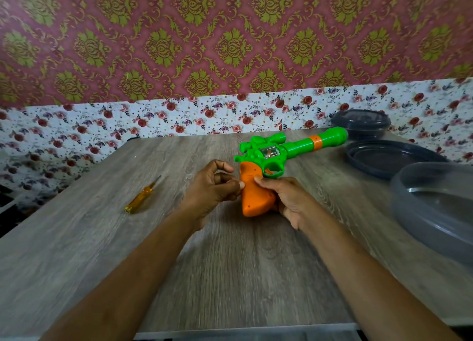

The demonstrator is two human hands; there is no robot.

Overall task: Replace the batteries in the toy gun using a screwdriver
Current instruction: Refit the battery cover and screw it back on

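The toy gun (286, 151) is glossy green and orange plastic with a clear window. The screwdriver (142, 196) has a translucent amber plastic handle. The table (230, 264) shows matt grey wood grain. The containers (435, 207) are smooth, semi-transparent grey plastic.
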